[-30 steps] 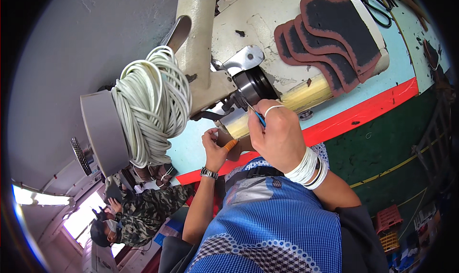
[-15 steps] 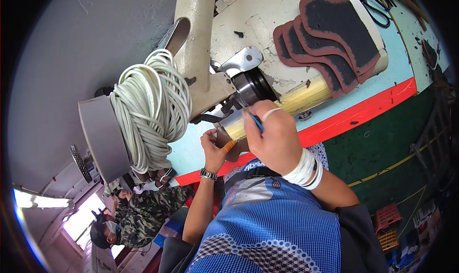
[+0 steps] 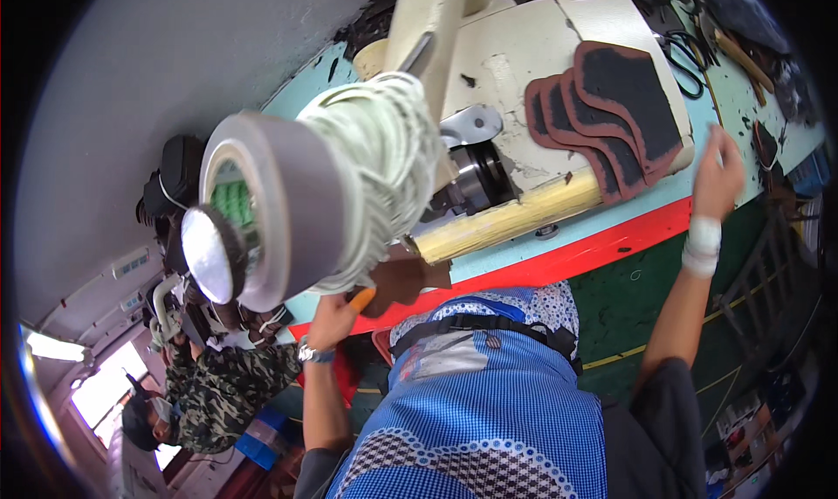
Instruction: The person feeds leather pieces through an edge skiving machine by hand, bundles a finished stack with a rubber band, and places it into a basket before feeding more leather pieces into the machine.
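At the table's near edge my left hand point(image 3: 334, 320) is closed on a brown leather piece point(image 3: 400, 288), with an orange cover on one finger. The large coil of white cord hides part of that piece. My right hand point(image 3: 718, 178), a white band around its wrist, is raised at the right, past the stack of shaped dark pieces with reddish-brown edges point(image 3: 624, 97). Its fingers look loosely apart, and no tool shows in it. Between the hands lies the machine's yellow-covered arm point(image 3: 506, 215), below a black-and-steel round head point(image 3: 480, 174).
The coil of white cord point(image 3: 384, 141) hangs on a grey spool point(image 3: 301, 211) at the left, close to my view. Black-handled scissors point(image 3: 685, 62) and a wooden-handled tool point(image 3: 740, 55) lie at the far right. A person in camouflage point(image 3: 231, 390) works at the lower left.
My right hand has left the machine head and swung far right; the blue pen-like tool it held no longer shows. My left hand still holds the leather, and the view has shifted.
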Action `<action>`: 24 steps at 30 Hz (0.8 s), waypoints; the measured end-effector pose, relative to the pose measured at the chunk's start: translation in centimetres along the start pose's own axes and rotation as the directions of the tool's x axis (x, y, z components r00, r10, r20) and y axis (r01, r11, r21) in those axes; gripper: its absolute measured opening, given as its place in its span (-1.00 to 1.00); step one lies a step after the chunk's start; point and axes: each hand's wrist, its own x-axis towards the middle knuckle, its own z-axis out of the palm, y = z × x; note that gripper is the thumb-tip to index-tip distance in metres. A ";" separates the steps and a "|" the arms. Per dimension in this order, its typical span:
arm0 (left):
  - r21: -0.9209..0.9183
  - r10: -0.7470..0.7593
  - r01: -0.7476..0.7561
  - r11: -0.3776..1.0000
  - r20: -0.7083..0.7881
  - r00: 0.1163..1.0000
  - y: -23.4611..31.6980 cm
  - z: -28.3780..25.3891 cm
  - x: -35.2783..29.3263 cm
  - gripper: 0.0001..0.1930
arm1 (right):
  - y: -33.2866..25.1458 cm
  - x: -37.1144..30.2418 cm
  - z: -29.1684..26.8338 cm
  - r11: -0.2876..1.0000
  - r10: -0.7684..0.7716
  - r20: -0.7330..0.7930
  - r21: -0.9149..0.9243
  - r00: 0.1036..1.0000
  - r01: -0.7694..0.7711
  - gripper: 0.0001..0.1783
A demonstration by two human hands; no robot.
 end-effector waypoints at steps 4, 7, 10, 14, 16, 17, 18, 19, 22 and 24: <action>-0.089 0.146 -0.128 0.988 0.244 0.959 6.4 -0.5 -3.4 -0.86 | -10.8 -6.8 -5.3 0.873 -0.235 0.222 0.477 0.946 0.105 -0.80; -0.034 0.245 -0.249 0.968 0.357 0.901 9.8 1.1 -1.0 -0.83 | -16.0 -11.0 -3.6 0.811 -0.352 0.784 0.528 0.511 -0.252 -0.77; -0.100 0.094 -0.059 0.993 0.396 0.913 11.4 1.4 2.3 -0.75 | -17.0 -12.3 -0.4 0.814 -0.197 0.913 0.355 0.358 -0.460 -0.75; -0.168 0.097 -0.030 0.985 0.407 0.908 11.8 0.3 4.4 -0.76 | -17.9 -12.4 1.0 0.852 -0.056 0.872 0.295 0.486 -0.431 -0.79; -0.135 0.134 -0.091 0.987 0.357 0.924 11.7 0.3 4.7 -0.75 | -18.4 -11.8 0.8 0.869 -0.002 0.865 0.250 0.502 -0.426 -0.79; -0.062 0.110 -0.093 0.994 0.372 0.922 11.6 0.5 4.8 -0.75 | -18.4 -11.4 0.7 0.883 0.006 0.835 0.253 0.550 -0.395 -0.79; -0.064 0.109 -0.092 0.994 0.367 0.924 11.6 0.8 4.9 -0.75 | -18.5 -11.0 0.6 0.895 0.009 0.804 0.259 0.594 -0.363 -0.78; -0.063 0.143 -0.129 0.990 0.367 0.919 11.7 1.2 4.9 -0.74 | -18.4 -10.5 0.6 0.917 0.034 0.797 0.215 0.603 -0.335 -0.78; -0.020 0.201 -0.212 0.977 0.413 0.888 12.3 2.6 4.7 -0.68 | -17.6 -8.9 0.5 0.957 -0.174 0.805 0.275 0.567 -0.097 -0.72; 0.121 0.169 -0.225 0.967 0.357 0.919 12.7 3.3 4.0 -0.67 | -17.2 -8.2 -0.1 0.957 -0.219 0.800 0.287 0.558 -0.036 -0.77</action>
